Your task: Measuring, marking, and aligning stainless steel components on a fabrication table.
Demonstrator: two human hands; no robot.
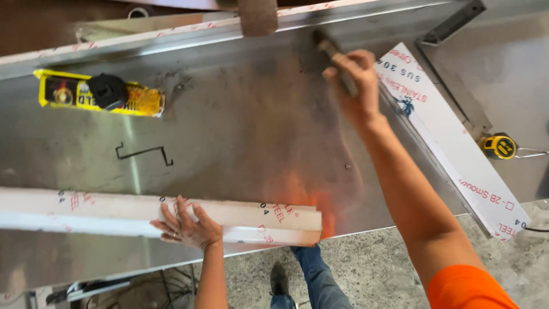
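Note:
My left hand (186, 225) lies flat with fingers spread on a long steel channel wrapped in white protective film (86, 213), near the front edge of a shiny metal worktable (240, 131). My right hand (354, 83) is stretched out over the far side of the table and grips a dark narrow tool (334, 54) that points away from me. The tool is blurred and its kind is unclear.
A yellow box with a black round object on it (97, 93) lies at the far left. A second film-covered steel strip (457, 143) lies at the right, with a steel square (452, 26) and a yellow tape measure (498, 146) beyond it. A marker outline (144, 153) is drawn on the table.

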